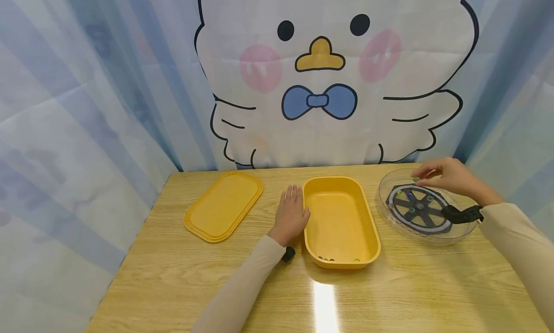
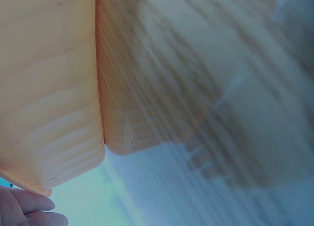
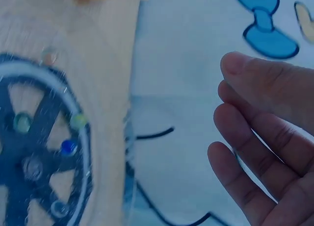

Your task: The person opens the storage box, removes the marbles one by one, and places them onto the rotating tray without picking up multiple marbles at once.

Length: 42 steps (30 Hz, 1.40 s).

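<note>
My right hand (image 1: 452,176) is raised over the far side of a clear round bowl (image 1: 465,233). Between thumb and fingertips it pinches a small green marble (image 1: 416,179), which the fingers hide in the right wrist view. Inside the bowl, above a dark spoked wheel shape (image 1: 419,206), lie several glass marbles, among them a blue marble (image 3: 68,147) and a yellow-green marble (image 3: 78,120). With its fingers straight, my left hand (image 1: 291,213) rests along the left wall of a yellow plastic tub (image 1: 373,227). Several small marbles (image 1: 357,260) lie along the tub's near end.
A flat yellow lid (image 1: 224,207) lies on the wooden table (image 1: 164,285), left of the tub. Behind the table's back edge hangs a curtain (image 1: 320,140) with a cartoon bird. The bowl stands close to the tub's right side.
</note>
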Available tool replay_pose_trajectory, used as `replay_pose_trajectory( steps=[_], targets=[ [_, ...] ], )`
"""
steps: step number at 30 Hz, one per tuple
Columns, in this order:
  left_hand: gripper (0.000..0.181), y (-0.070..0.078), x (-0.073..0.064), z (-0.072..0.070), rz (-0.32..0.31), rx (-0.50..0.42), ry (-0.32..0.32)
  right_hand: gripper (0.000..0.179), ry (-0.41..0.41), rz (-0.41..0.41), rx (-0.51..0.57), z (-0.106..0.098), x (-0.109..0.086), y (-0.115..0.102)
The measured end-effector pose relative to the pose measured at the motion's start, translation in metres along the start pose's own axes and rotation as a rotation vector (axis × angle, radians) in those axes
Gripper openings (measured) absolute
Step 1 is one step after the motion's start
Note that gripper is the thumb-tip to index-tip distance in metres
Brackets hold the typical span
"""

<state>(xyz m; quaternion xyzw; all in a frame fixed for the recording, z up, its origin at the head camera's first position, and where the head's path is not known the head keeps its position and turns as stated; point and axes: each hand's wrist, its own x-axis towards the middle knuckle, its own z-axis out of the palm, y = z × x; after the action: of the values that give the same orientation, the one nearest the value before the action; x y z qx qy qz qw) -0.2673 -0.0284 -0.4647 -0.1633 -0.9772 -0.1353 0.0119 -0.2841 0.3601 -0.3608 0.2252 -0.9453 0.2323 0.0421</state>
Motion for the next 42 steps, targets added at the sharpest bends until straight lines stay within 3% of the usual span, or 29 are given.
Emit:
replay_pose_trajectory(
  steps=[6, 16, 22, 32, 42],
  targets=[
    [0.06, -0.001, 0.0, 0.002, -0.001, -0.004, -0.002, 0.02, -0.073, 0.141, 0.055, 0.006, -0.005, 0.033],
    [0.06, -0.002, 0.001, 0.0, 0.001, 0.006, -0.002, 0.021, -0.073, 0.153, 0.037, 0.025, 0.0, 0.07],
    [0.06, -0.003, 0.001, 0.0, -0.009, 0.0, -0.012, 0.026, -0.105, 0.229, 0.077, 0.042, 0.006, 0.088],
    [0.06, -0.002, 0.002, 0.001, -0.01, -0.008, -0.007, 0.026, -0.052, 0.274, 0.102, 0.062, 0.013, 0.099],
    [0.06, 0.002, 0.003, 0.004, -0.038, 0.057, 0.023, 0.022, -0.041, 0.294, 0.108, 0.067, 0.016, 0.104]
  ],
)
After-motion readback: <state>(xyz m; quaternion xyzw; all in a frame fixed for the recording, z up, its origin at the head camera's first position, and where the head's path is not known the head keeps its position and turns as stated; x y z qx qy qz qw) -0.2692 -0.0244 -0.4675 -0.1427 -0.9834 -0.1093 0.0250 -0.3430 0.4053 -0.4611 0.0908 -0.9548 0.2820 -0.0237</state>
